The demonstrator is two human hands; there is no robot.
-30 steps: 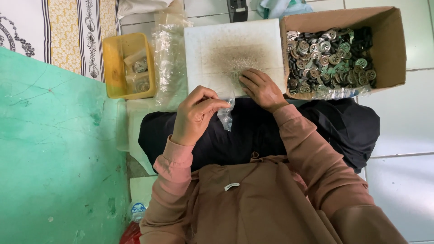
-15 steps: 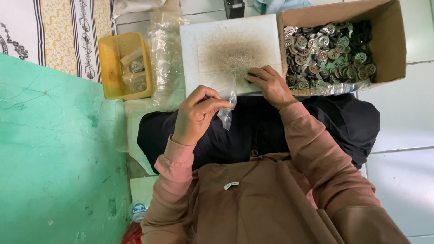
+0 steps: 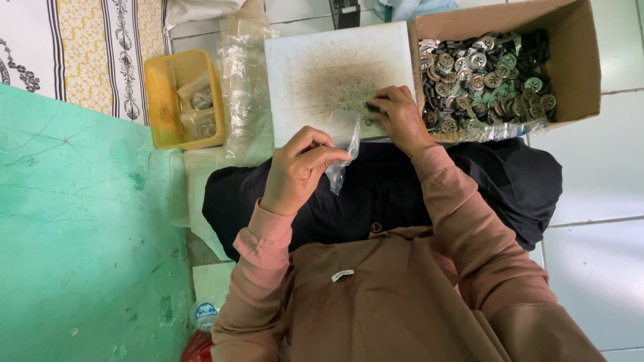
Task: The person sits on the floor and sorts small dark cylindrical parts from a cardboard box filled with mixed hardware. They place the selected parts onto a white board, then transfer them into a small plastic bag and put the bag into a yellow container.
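Observation:
My left hand (image 3: 302, 167) pinches the mouth of a small clear plastic bag (image 3: 342, 157) over my lap. My right hand (image 3: 400, 117) rests on the near right edge of a white board (image 3: 315, 74) marked with dark scratches, its fingers closed on a small dark part that I can barely see. A cardboard box (image 3: 570, 60) full of round metal parts and dark pieces stands just right of that hand.
A yellow tray (image 3: 164, 100) with a few bagged parts sits at the left, beside a pile of clear plastic bags (image 3: 241, 87). A green wall (image 3: 80, 234) fills the left side. White floor tiles (image 3: 597, 234) lie at the right. A patterned cloth (image 3: 100, 47) lies at the top left.
My right hand slid from the bag up onto the board's edge near the box. My left hand stayed in place with the bag.

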